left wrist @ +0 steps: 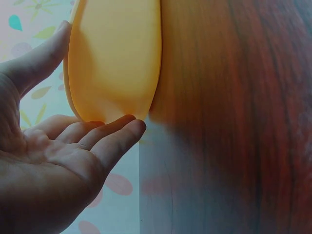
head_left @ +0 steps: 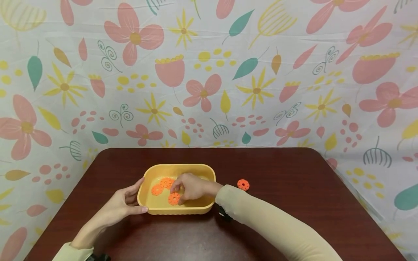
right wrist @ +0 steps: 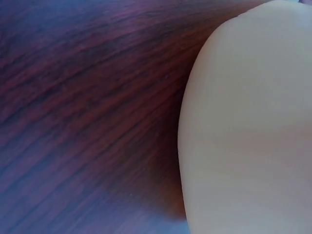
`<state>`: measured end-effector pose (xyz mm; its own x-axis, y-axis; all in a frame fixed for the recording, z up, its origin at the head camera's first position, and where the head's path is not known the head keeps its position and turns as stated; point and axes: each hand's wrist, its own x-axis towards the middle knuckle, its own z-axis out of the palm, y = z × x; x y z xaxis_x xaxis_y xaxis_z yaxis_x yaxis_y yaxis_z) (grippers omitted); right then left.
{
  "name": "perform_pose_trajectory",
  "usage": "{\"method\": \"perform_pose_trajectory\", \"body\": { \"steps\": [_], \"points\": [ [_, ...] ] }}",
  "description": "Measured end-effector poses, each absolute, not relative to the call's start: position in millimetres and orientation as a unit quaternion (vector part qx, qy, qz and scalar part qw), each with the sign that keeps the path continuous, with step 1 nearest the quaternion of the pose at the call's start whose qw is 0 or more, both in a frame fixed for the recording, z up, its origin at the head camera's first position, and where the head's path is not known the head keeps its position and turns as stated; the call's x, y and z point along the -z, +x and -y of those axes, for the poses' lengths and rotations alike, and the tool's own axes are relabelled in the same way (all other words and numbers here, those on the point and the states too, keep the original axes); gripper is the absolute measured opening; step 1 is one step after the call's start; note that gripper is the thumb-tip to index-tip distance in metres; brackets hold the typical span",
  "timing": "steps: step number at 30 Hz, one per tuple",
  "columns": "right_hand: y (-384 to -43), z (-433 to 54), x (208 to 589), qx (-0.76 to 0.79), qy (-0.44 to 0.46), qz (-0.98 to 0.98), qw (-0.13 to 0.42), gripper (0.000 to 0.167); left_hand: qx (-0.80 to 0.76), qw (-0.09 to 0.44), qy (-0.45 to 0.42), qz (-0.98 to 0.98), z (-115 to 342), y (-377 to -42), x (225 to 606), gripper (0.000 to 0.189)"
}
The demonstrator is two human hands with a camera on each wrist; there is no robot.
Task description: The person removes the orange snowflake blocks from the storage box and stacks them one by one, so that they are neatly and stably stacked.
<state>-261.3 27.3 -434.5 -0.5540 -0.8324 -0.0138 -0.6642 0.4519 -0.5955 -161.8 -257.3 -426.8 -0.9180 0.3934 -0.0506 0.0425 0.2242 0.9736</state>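
A yellow plastic tub [head_left: 176,211] stands on the table. My left hand [head_left: 118,206] grips its left end, thumb at the near rim and fingers along the outer wall; the left wrist view shows the same hand [left wrist: 63,151] against the tub [left wrist: 117,58]. My right hand [head_left: 192,186] reaches inside, thumb and fingertips pinching an orange notched disc [head_left: 174,198] with a hole in its middle. Two more orange discs lie beside it in the tub, one a loose notched disc [head_left: 157,189]. The right wrist view shows a pale, blurred surface with the hand hidden.
Outside the tub, another orange notched disc [head_left: 243,185] lies on the dark wood table [head_left: 277,170], beyond the right forearm. A flower-printed cloth [head_left: 209,72] hangs behind the table and along its sides.
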Motion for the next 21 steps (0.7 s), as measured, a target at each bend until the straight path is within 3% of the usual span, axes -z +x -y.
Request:
{"method": "perform_pose_trajectory", "body": {
  "steps": [21],
  "points": [
    [-257.9,-28.4,435.4,0.299,-0.439,-0.824,0.196,0.045,-0.6,0.144,0.134,-0.775,257.5,-162.0,427.2,0.1]
  ]
}}
